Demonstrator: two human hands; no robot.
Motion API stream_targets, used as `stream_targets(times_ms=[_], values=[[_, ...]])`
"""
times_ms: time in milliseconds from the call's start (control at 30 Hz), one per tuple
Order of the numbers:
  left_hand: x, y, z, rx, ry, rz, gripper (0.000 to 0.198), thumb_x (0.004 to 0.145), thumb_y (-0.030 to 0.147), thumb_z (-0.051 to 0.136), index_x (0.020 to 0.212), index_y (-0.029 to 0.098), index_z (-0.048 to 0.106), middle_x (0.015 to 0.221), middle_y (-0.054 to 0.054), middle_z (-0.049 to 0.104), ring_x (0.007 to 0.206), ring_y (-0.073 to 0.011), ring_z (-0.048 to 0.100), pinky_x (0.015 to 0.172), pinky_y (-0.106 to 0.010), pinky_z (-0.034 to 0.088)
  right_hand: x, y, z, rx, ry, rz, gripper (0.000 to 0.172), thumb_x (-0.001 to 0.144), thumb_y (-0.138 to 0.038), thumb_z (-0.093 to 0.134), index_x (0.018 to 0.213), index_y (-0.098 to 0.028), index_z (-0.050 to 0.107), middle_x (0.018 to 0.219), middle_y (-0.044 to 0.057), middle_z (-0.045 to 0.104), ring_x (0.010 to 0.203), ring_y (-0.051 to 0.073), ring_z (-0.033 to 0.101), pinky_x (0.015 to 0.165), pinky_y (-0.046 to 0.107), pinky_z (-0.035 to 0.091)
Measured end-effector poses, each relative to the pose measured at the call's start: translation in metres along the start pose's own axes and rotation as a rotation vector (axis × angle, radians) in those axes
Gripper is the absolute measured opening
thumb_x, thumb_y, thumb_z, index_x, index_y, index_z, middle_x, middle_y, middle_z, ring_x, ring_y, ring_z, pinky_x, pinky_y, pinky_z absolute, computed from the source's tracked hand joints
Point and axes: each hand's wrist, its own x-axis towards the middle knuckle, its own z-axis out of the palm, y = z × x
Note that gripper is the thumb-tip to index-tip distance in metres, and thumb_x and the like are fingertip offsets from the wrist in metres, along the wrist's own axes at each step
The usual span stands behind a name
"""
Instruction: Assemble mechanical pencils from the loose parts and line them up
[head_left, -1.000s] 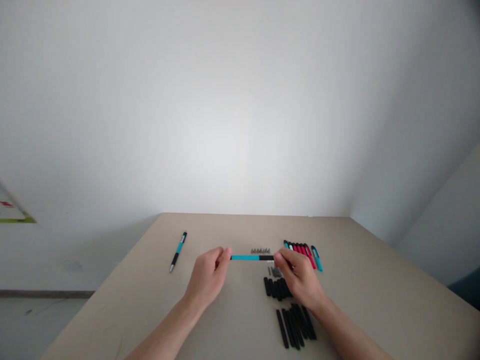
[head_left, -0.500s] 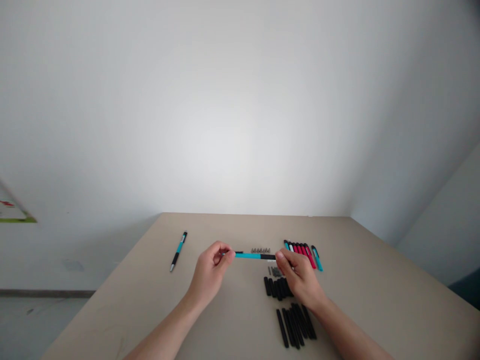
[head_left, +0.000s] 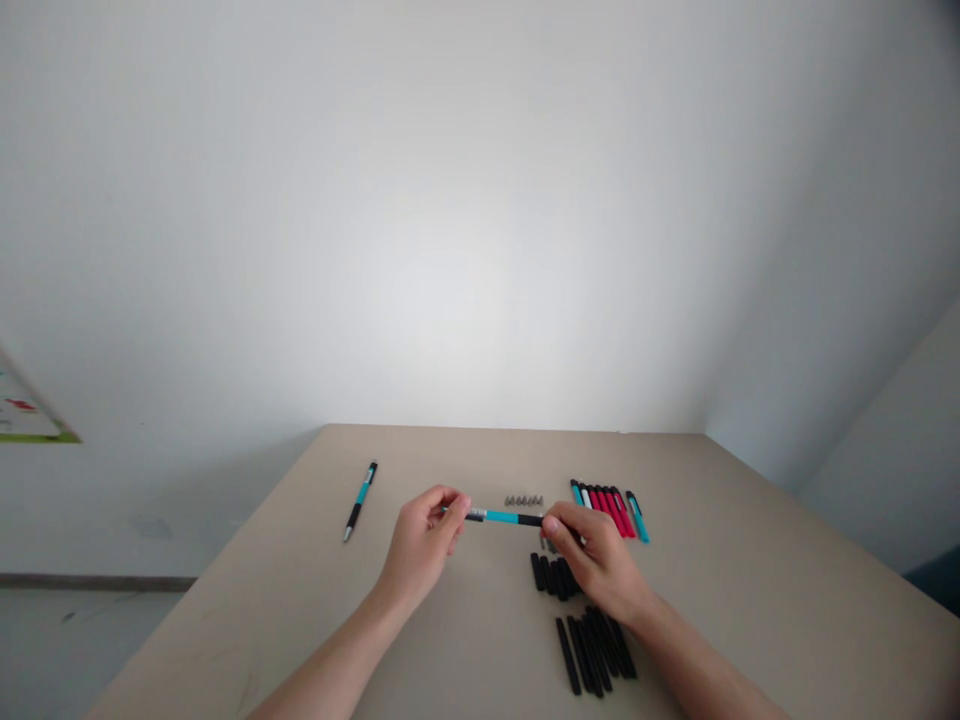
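A blue pen [head_left: 501, 517] with a black grip lies level between my two hands, just above the table. My left hand [head_left: 426, 535] pinches its clip end between thumb and fingers. Closed on the black grip end is my right hand [head_left: 596, 550]; the tip is hidden by the fingers. Below the right hand lie several short black grips [head_left: 549, 576], partly covered by it. Several longer black tubes [head_left: 592, 652] lie nearer the table's front. Small silver pen tips [head_left: 523, 501] stand in a row behind the held pen.
An assembled blue and black pen [head_left: 361, 502] lies at the left of the table [head_left: 300, 600]. Pen barrels in red [head_left: 609, 510], white and blue lie in a row at the right, with a blue barrel [head_left: 638, 517] beside them. A white wall rises behind.
The pen has turned about its length, so its clip now faces differently and a printed band shows. My right hand has shifted slightly left and down along with it.
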Motion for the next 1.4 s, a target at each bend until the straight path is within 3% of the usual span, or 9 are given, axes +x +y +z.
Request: stream_targets(times_ms=[367,500,700,933,1400], values=[[-0.0033,-0.0009,-0.0014,0.008,0.034,0.153,0.029,0.08,0.043,0.06,0.077,0.015,0.06,0.052,0.006,0.044,0.048,-0.0091,0.04,0.046,-0.018,0.03,-0.0011,0.0035,0.0044,0.024,0.021,0.025,0.049,0.096,-0.046,0.031,0.055,-0.019,0.035,0.052,-0.004,0.035,0.049,0.01,0.033,0.048,0.023,0.026],[-0.0006,-0.0055,-0.0009,-0.084,0.02,0.079,0.033,0.085,0.048,0.055,0.079,0.015,0.057,0.05,0.005,0.048,0.044,-0.0091,0.042,0.045,-0.019,0.032,-0.0005,0.0045,0.0038,-0.002,0.074,0.027,0.045,0.095,-0.046,0.036,0.061,-0.018,0.046,0.054,-0.003,0.043,0.051,0.011,0.039,0.048,0.023,0.029],[0.002,-0.0068,-0.0019,-0.127,-0.016,-0.025,0.033,0.084,0.047,0.055,0.075,0.015,0.056,0.045,0.006,0.047,0.039,-0.0088,0.039,0.043,-0.02,0.029,0.0001,0.0027,0.0021,-0.048,0.019,0.003,0.035,0.093,-0.042,0.044,0.071,-0.018,0.056,0.056,-0.002,0.049,0.052,0.012,0.043,0.05,0.023,0.031],[0.0016,-0.004,-0.0033,-0.127,0.005,0.012,0.031,0.081,0.046,0.058,0.075,0.016,0.056,0.047,0.006,0.048,0.041,-0.0087,0.04,0.045,-0.02,0.03,0.0,0.0029,0.001,-0.034,-0.04,-0.058,0.044,0.095,-0.041,0.037,0.058,-0.019,0.044,0.055,-0.003,0.04,0.052,0.011,0.038,0.051,0.024,0.028],[-0.0034,-0.0036,-0.0028,-0.022,0.027,0.162,0.026,0.085,0.042,0.055,0.084,0.016,0.057,0.06,0.002,0.056,0.053,-0.0112,0.048,0.051,-0.021,0.039,-0.0037,0.0095,0.0056,0.086,-0.049,0.064,0.052,0.095,-0.051,0.031,0.054,-0.019,0.038,0.05,-0.004,0.039,0.046,0.009,0.034,0.046,0.023,0.026]])
